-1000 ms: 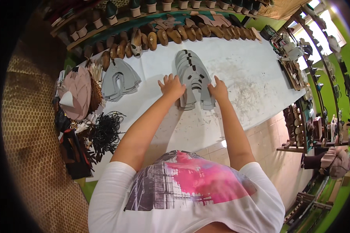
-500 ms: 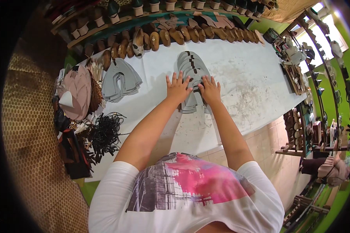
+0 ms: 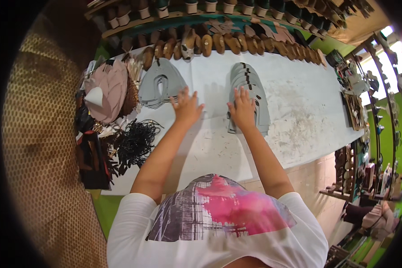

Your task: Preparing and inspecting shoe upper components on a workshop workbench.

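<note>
- Two hands, both flat with fingers spread.
- Right hand (image 3: 242, 108) presses the near end of the grey cut-piece stack (image 3: 249, 96) (long axis running away from the person).
- Left hand (image 3: 186, 108) rests on bare white table (image 3: 219, 147), beside the stack.

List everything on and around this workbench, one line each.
Fanned stack of cut pieces: one, grey, bench centre, under the right hand.
Second stack of cut pieces: one, grey, left of centre.
Pink-brown pieces: one pile, bench's left end.
Cords: one tangle, black, left front edge.
Wooden forms: one row, brown, along the back edge.
Workbench: one, white, stained.
Left hand: open, fingers spread, over bare bench.
Right hand: open, flat on the fanned stack.
</note>
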`<state>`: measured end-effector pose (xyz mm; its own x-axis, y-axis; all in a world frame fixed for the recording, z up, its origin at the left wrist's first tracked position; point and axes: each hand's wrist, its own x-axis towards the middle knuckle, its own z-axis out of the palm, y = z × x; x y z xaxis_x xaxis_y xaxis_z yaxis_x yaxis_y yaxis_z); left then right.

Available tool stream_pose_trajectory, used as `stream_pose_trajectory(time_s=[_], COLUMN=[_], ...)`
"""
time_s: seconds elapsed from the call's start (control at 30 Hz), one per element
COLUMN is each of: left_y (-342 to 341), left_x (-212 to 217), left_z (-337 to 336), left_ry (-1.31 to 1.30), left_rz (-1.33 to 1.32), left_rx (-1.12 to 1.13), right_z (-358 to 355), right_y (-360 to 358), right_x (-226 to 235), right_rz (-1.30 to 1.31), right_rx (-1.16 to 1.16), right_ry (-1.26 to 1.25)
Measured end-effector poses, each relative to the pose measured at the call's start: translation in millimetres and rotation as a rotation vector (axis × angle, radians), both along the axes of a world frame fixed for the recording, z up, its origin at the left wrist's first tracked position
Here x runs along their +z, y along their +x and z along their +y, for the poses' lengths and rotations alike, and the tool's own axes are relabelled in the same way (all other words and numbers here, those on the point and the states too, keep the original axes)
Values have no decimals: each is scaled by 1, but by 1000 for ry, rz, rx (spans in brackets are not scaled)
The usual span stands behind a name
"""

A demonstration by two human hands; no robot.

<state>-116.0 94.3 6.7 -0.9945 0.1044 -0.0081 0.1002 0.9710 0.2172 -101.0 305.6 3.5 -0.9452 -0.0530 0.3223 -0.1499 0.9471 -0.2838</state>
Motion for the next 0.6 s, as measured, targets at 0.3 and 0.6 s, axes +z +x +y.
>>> stream_pose_trajectory(time_s=[0.3,0.6], left_y=[-11,-30], left_x=[16,22], left_z=[-158,-198], left_ry=[-211,-192], left_rz=[324,302], left_rx=[95,-86], right_z=[-124,-168], right_y=[-40,-81], right_x=[1,5], right_rz=[-98,-71], right_rx=[383,527], right_ry=[23,214])
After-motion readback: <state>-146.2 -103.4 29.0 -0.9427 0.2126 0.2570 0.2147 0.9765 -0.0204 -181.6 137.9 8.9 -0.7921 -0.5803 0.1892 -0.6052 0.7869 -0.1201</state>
